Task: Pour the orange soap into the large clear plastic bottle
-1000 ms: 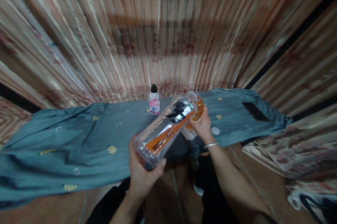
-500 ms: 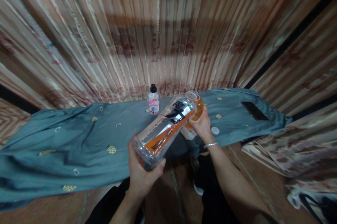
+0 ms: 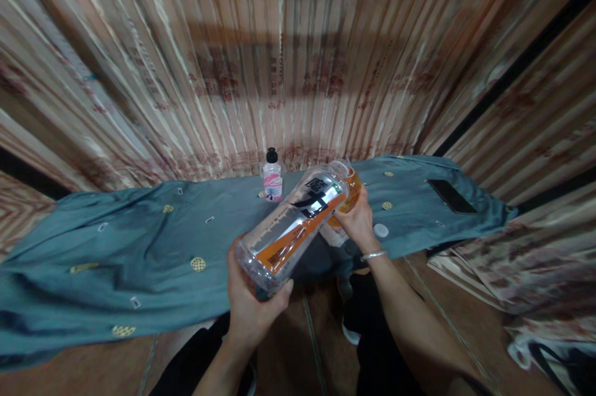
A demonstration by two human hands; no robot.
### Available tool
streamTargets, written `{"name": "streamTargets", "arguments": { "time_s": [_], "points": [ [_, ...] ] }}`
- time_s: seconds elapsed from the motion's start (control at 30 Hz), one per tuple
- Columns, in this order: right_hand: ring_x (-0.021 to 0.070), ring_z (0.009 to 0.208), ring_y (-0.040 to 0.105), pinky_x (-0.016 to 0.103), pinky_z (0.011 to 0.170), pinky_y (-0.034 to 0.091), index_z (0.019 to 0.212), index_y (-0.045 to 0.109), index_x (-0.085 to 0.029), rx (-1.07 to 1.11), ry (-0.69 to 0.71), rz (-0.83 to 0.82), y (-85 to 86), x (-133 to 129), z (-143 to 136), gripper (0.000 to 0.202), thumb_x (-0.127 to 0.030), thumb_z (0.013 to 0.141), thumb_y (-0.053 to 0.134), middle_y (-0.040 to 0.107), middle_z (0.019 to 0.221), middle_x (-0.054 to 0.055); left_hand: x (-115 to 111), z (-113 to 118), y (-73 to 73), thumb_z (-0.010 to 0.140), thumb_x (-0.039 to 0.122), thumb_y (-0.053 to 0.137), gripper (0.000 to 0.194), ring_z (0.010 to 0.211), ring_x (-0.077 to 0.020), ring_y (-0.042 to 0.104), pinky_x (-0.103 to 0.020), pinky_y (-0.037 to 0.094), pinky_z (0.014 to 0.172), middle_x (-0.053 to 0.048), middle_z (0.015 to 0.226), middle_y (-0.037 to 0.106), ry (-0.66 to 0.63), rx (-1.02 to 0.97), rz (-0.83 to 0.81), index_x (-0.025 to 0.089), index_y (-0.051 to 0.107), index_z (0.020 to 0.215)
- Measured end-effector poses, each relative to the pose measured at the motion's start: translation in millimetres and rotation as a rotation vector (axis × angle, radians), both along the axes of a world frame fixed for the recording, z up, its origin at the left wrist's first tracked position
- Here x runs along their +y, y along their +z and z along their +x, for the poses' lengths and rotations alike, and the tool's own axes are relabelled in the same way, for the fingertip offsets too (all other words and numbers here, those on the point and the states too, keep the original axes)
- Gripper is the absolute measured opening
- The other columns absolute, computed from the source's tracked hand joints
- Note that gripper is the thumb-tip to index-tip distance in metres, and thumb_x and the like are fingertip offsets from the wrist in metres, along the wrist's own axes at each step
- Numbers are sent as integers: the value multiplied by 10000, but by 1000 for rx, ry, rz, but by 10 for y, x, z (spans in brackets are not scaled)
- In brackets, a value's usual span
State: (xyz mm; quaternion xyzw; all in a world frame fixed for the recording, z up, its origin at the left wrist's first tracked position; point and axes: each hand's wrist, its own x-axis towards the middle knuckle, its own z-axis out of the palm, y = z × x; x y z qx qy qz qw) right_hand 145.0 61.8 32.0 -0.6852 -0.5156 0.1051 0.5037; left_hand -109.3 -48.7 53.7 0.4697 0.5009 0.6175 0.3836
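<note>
My left hand (image 3: 254, 309) is wrapped around the base of a large clear plastic bottle (image 3: 298, 222) with a silver, orange and black label. That bottle leans up and to the right, and its uncapped neck meets the top of an orange-tinted clear container (image 3: 352, 190). My right hand (image 3: 357, 219) is closed around this container, whose lower part looks whitish. The big bottle hides much of it, so its exact kind cannot be made out. A white round cap (image 3: 380, 230) lies on the cloth just right of my right wrist.
A small clear bottle (image 3: 272, 182) with a pink label and black top stands toward the back. On the right lies a dark phone (image 3: 451, 196). Blue-green patterned cloth (image 3: 153, 241) covers the narrow surface, and pleated curtains (image 3: 279, 73) rise behind it.
</note>
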Motion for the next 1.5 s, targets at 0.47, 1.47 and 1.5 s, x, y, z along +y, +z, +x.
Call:
{"name": "streamTargets", "arguments": {
  "time_s": [0.47, 1.47, 1.5],
  "points": [
    [383, 1170, 704, 526, 997, 573, 1431, 477, -167, -27, 6, -3, -37, 11, 19, 924, -530, 656, 827, 709, 1305, 177, -10, -3, -31, 574, 437, 911, 977, 1133, -320, 741, -436, 597, 994, -180, 1285, 656, -19, -17, -1, 162, 443, 1386],
    [380, 1213, 686, 524, 1030, 561, 1427, 464, -161, -23, 9, 9, -28, 5, 8, 933, -565, 661, 813, 692, 1335, 188, -10, -17, -161, 637, 452, 925, 944, 1172, -330, 726, -457, 598, 1014, -152, 1328, 644, -22, -11, 64, 201, 464, 1422],
    [379, 1210, 689, 523, 1030, 562, 1424, 467, -161, -22, 12, 9, -27, 4, 7, 930, -566, 662, 815, 693, 1333, 187, -12, -16, -161, 642, 454, 922, 943, 1177, -326, 724, -452, 597, 1015, -152, 1334, 641, -20, -12, 63, 203, 461, 1425]
  ]
}}
